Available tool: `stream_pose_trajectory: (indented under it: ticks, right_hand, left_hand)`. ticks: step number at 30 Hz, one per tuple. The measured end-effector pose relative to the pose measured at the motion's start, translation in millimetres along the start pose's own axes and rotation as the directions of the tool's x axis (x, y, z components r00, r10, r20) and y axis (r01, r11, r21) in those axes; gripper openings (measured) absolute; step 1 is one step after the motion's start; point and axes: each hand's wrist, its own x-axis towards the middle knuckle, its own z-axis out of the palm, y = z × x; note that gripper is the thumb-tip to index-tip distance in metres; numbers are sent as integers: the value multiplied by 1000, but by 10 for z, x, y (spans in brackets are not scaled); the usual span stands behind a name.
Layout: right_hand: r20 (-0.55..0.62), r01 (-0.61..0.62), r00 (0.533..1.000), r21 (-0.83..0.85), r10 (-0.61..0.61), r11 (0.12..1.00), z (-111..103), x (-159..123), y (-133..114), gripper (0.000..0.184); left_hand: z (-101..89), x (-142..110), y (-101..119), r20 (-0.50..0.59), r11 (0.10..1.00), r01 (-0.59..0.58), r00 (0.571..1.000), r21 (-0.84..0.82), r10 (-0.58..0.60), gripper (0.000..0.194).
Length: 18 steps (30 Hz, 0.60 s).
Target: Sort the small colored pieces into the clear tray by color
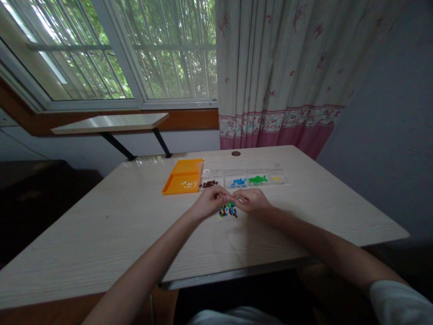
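My left hand [211,201] and my right hand [251,199] meet at the fingertips above a small pile of mixed coloured pieces [228,210] on the table. Both are closed in a pinch, and whatever is between the fingers is too small to make out. Just beyond them, clear trays hold sorted pieces: brown pieces [209,183], blue pieces [238,182], green pieces [258,179] and a few yellow pieces [277,178]. An orange box [184,168] lies opened to the left, with white pieces [188,184] in its near part.
The pale wooden table [111,225] runs up to the window wall. A small raised shelf [111,123] on black supports stands at its back left. A round cable hole [236,153] is near the back edge, below a hanging curtain [270,90].
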Motion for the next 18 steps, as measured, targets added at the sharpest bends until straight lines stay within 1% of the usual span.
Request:
stream_pose_trajectory:
  ticks: [6, 8, 10, 12, 14, 16, 18]
  right_hand:
    - [-18, 76, 997, -79, -78, 994, 5, -5, 25, 22]
    - [-21, 93, 995, -84, -95, 992, 3, -2, 29, 23]
    - [-31, 84, 996, -63, -86, 994, -7, 5, 29, 24]
    - [-40, 46, 998, -9, -46, 999, -24, 14, 34, 25]
    - [-52, -20, 998, 77, 24, 997, -38, 18, 51, 26]
    - [-68, -108, 990, 188, 122, 976, -43, 19, 77, 26]
    - [-85, -186, 972, 300, 221, 936, -42, 18, 100, 26]
  left_hand:
    - [9, -12, 52, 28, 997, 46, 999, -60, -45, 30]
    - [17, -15, 69, 31, 996, 53, 998, -76, -51, 31]
    - [21, -15, 74, 24, 996, 48, 999, -81, -46, 31]
    - [13, -13, 65, 16, 996, 48, 999, -78, -47, 30]
    - [-20, -11, 43, 6, 998, 51, 999, -47, -51, 28]
    - [-80, -14, 17, 4, 997, 49, 999, 62, -49, 25]
    - [-155, -24, -3, 30, 971, 13, 999, 237, -21, 21]
